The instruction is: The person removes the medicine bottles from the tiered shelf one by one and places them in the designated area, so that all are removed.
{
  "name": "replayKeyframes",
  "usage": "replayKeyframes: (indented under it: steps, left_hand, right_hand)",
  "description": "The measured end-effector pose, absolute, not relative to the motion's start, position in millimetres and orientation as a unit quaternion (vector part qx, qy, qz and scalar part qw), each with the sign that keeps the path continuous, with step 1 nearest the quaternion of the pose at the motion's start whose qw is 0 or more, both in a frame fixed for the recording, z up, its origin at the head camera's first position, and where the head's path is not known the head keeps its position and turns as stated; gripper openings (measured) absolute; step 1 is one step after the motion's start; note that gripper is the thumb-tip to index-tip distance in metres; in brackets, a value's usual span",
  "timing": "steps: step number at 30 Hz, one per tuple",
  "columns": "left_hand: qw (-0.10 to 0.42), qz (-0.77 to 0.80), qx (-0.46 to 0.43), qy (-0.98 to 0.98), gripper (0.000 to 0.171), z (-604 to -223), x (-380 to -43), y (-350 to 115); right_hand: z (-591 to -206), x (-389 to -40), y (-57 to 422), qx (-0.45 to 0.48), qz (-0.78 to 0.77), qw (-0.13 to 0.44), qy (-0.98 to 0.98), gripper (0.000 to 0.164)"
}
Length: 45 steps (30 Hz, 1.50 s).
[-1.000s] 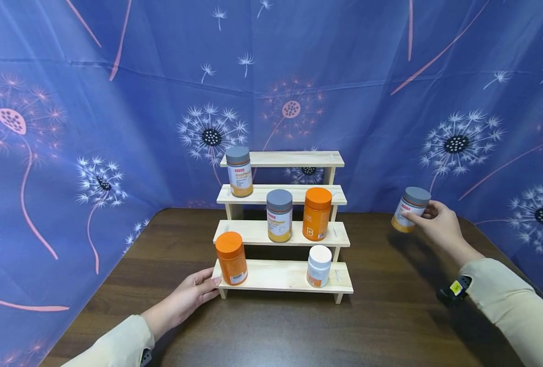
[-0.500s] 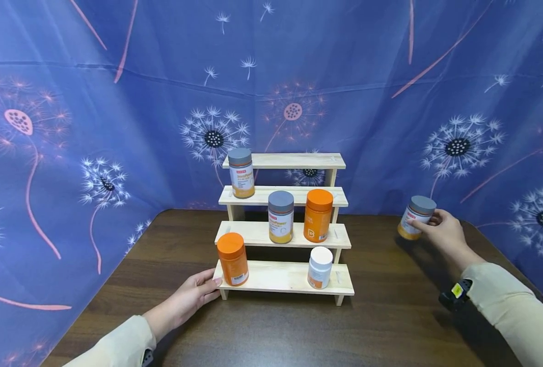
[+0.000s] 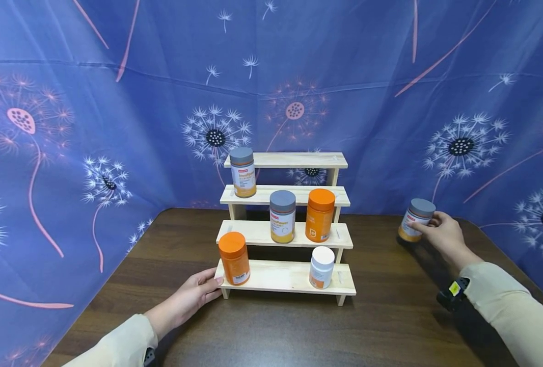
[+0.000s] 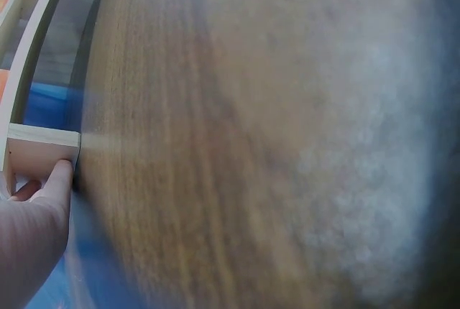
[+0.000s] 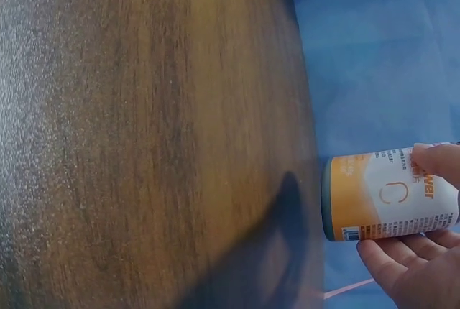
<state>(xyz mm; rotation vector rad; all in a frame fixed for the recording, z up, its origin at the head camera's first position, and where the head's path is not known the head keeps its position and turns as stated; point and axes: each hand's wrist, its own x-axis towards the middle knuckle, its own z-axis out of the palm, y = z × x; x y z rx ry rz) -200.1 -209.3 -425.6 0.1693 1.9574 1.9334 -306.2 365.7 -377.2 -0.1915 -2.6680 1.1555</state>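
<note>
On the right, my right hand (image 3: pixel 443 237) pinches a supplement jar (image 3: pixel 412 223) with a grey lid and a white and yellow label, thumb on one side and fingers on the other. The jar is upright, low at the table's back; the right wrist view shows its label (image 5: pixel 392 190) between thumb and fingers. My left hand (image 3: pixel 193 295) grips the left end of the bottom step of a tiered wooden stand (image 3: pixel 276 272). In the left wrist view its thumb or finger lies against the stand's end support (image 4: pixel 44 152). Part of that hand is hidden behind the wood.
The stand carries a grey-lidded jar (image 3: pixel 243 176) upper left, another grey-lidded jar (image 3: pixel 282 219) and an orange jar (image 3: pixel 320 216) mid-height, plus an orange jar (image 3: pixel 235 260) and a white bottle (image 3: pixel 322 269) on the bottom step. A blue dandelion-patterned cloth (image 3: pixel 368 127) hangs behind the brown table (image 3: pixel 271 331).
My right hand has lowered the grey-lidded jar toward the tabletop and slightly to the right, and the jar stands straighter. My left hand keeps its place on the stand.
</note>
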Motion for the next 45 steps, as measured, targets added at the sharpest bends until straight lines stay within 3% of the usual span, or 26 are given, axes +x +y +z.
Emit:
replayKeyframes:
  steps: [31,45]
  left_hand:
    - [0.19,0.685,0.06,0.7,0.069,-426,-199,-208]
    - [0.187,0.688,0.072,0.698,0.067,-426,-199,-209]
  right_hand:
    - [-399,-312,376,-0.117,0.438,0.081,-0.888,0.083]
    - [-385,-312,379,-0.114,0.453,0.048,-0.883,0.094]
